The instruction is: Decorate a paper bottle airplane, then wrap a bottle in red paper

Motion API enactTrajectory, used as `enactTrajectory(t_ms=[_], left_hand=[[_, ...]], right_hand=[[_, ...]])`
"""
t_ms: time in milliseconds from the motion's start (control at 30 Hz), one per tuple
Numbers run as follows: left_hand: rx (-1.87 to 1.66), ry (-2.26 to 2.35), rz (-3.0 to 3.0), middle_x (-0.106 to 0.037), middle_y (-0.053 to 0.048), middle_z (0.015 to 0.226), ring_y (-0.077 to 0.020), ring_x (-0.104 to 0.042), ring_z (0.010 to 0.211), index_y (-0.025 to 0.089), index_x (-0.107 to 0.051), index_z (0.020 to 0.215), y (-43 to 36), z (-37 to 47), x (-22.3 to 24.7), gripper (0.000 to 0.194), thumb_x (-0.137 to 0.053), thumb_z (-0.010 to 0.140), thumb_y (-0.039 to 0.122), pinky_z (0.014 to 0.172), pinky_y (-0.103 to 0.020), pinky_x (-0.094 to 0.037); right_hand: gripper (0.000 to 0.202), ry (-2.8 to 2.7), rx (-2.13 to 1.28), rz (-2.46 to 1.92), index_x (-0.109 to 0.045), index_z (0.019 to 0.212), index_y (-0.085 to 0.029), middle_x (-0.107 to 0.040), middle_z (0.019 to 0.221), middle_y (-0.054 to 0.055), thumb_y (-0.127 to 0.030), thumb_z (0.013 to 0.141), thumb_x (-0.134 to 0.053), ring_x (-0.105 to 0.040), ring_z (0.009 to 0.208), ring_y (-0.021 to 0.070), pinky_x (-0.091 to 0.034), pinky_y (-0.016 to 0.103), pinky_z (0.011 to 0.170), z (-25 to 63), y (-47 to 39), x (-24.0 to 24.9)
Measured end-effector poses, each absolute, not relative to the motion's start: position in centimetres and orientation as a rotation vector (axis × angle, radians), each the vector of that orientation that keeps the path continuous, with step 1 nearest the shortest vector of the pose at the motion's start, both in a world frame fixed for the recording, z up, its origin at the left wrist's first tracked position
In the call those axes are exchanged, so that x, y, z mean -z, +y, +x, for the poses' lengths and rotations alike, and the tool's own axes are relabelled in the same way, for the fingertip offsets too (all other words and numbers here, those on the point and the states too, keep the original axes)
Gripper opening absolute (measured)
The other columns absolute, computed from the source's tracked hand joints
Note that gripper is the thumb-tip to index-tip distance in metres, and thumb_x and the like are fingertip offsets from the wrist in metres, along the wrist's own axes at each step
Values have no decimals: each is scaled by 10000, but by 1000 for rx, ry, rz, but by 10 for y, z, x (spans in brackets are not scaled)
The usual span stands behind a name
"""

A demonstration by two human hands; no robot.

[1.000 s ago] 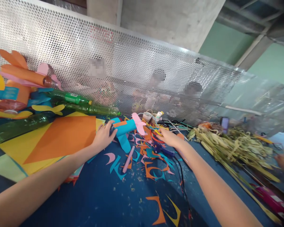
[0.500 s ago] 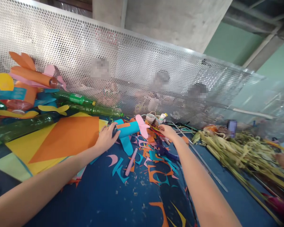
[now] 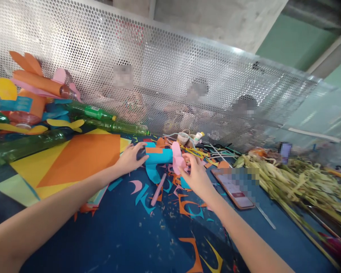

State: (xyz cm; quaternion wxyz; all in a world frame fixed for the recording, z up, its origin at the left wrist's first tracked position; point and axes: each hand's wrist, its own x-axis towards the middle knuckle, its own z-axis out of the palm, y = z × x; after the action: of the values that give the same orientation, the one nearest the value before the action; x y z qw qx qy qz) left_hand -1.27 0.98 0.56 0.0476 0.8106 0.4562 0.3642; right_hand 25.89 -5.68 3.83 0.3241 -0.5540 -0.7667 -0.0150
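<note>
A blue paper model plane (image 3: pixel 166 156) with an orange strip lies between my two hands on the blue table. My left hand (image 3: pixel 132 158) grips its dark rounded end, thumb and fingers on either side. At the other end are pink rounded paper fins (image 3: pixel 177 157), and the fingers of my right hand (image 3: pixel 196 174) pinch at their edge. A blue paper wing (image 3: pixel 153 173) sticks out toward me. Just below it lies a pink pen-like stick (image 3: pixel 159 189), among blue, orange and pink paper scraps (image 3: pixel 184 204).
Coloured paper sheets (image 3: pixel 82 161) lie at left, with green bottles (image 3: pixel 99 112) and other paper-covered bottle models (image 3: pixel 36 83) behind. A phone (image 3: pixel 234 189) and dried husks (image 3: pixel 290 178) are at right. A perforated metal screen (image 3: pixel 159 72) stands behind; people show through it.
My right hand has come back from the strips behind the plane to its pink fins. The phone now shows where my right forearm was. My left hand stays on the dark end.
</note>
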Motion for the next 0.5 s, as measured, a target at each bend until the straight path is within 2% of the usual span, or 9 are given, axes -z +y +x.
enactTrajectory(t_ms=[67, 167, 233, 333, 400, 500], left_hand=[[-1075, 1367, 2527, -644, -76, 1123, -259, -591, 1069, 223, -401, 1271, 11, -14, -8, 530, -566, 808, 422, 1028, -448, -332], [-995, 1344, 2613, -595, -96, 1219, -288, -567, 1103, 225, -358, 1326, 12, -15, -9, 693, -640, 737, 459, 1036, -466, -306], [-956, 1341, 2622, -591, -101, 1221, -300, -559, 1112, 238, -322, 1359, 12, -16, -11, 798, -684, 688, 473, 1035, -475, -299], [-963, 1297, 2601, -600, -93, 1191, -301, -553, 1117, 257, -288, 1382, 8, -15, -17, 918, -736, 618, 498, 1027, -476, -303], [-1004, 1234, 2529, -619, -84, 1137, -281, -584, 1058, 246, -287, 1384, 6, -16, -22, 893, -708, 649, 530, 992, -452, -353], [-1125, 1136, 2275, -649, -57, 1033, -221, -622, 945, 221, -279, 1384, 5, -20, -29, 640, -467, 855, 529, 903, -381, -438]], right_hand=[[216, -1992, 124, -1489, -499, 1029, -172, -568, 1015, 129, -314, 867, -499, -562, 952, 245, -446, 369, 845, 247, -70, -40], [152, -2269, -159, -1441, -533, 946, -212, -611, 789, 40, -304, 925, -414, -594, 724, 183, -451, 288, 692, 231, -83, -43], [176, -2448, -288, -1362, -565, 995, -236, -636, 802, 26, -298, 934, -412, -608, 734, 175, -435, 271, 677, 223, -89, -41], [199, -2568, -273, -1308, -588, 1040, -247, -646, 929, 50, -301, 934, -428, -616, 836, 190, -420, 275, 706, 214, -96, -34], [194, -2563, -305, -1330, -593, 977, -233, -645, 905, 47, -308, 939, -418, -618, 809, 182, -407, 261, 673, 212, -97, -29], [178, -2465, -429, -1417, -558, 903, -226, -621, 710, 3, -354, 927, -437, -601, 665, 163, -364, 238, 571, 212, -96, -25]])
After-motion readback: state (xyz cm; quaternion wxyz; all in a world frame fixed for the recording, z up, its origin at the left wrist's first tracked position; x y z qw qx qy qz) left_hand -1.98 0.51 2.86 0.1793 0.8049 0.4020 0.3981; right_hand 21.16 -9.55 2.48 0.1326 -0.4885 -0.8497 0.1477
